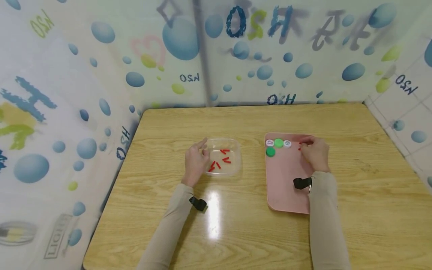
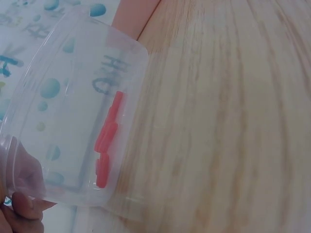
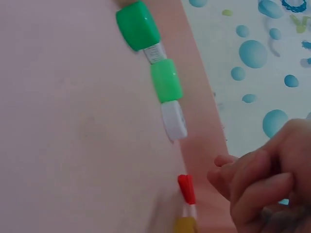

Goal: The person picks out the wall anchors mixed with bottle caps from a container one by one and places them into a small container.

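Observation:
My left hand (image 1: 196,161) grips the left side of a clear plastic container (image 1: 233,170). Several short red sticks (image 1: 226,160) lie inside it; the left wrist view shows red sticks (image 2: 107,137) through its wall. Over the far right corner of a pink tray (image 1: 287,187) is my right hand (image 1: 315,152), its fingers (image 3: 262,187) bent. Small red pieces (image 1: 299,149) show right at its fingertips. A red piece (image 3: 186,189) lies on the tray beside the hand in the right wrist view; I cannot tell whether the fingers pinch another.
Along the tray's far left edge sit a white cap (image 1: 269,143), a light green cap (image 1: 278,143), another white cap (image 1: 287,143) and a dark green cap (image 1: 270,151). A yellow piece (image 3: 185,225) shows near the red one. Patterned walls stand behind the wooden table (image 1: 249,232).

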A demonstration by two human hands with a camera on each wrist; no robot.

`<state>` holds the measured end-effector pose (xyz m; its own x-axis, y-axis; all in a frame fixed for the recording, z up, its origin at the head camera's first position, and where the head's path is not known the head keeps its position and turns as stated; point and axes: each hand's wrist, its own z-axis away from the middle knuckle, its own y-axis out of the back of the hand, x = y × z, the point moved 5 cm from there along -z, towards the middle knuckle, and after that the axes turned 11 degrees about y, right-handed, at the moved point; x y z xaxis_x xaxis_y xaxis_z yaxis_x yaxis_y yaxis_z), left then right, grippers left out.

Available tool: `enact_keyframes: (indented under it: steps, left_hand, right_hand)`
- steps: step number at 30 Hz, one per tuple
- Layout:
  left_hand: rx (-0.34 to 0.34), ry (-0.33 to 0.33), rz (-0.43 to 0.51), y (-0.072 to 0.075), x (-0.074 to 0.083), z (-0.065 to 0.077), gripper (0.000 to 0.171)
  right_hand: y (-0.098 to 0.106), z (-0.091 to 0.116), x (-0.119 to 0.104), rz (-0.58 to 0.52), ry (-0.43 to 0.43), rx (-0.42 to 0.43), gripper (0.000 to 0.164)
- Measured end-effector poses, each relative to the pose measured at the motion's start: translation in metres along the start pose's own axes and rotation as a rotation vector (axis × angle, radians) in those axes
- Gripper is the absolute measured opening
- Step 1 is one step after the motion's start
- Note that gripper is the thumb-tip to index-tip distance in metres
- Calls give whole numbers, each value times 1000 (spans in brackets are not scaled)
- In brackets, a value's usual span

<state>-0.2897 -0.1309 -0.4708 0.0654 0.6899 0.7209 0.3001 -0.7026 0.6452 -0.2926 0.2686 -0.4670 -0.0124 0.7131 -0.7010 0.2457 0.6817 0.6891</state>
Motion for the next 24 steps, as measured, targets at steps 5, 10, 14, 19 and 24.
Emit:
enact_keyframes:
  steps: [5,10,14,19,24]
  left_hand:
    - [8,-8,3,0,1,0,45]
    - [1,4,7,-1,0,1,46]
    - [-2,11,13,1,-2,1,47]
    - [-2,15,18,0,-3,1,46]
    - [8,5,12,0,-1,0,45]
  right_hand:
    - [-4,2,0,14,-1,16,26]
    - [-11,2,4,23,-20,-14,25]
    - [-15,0,6,29,-37,-7,21]
    - [-16,1,9,60,-54,15,17]
    - [-15,1,9,64,-61,-2,18]
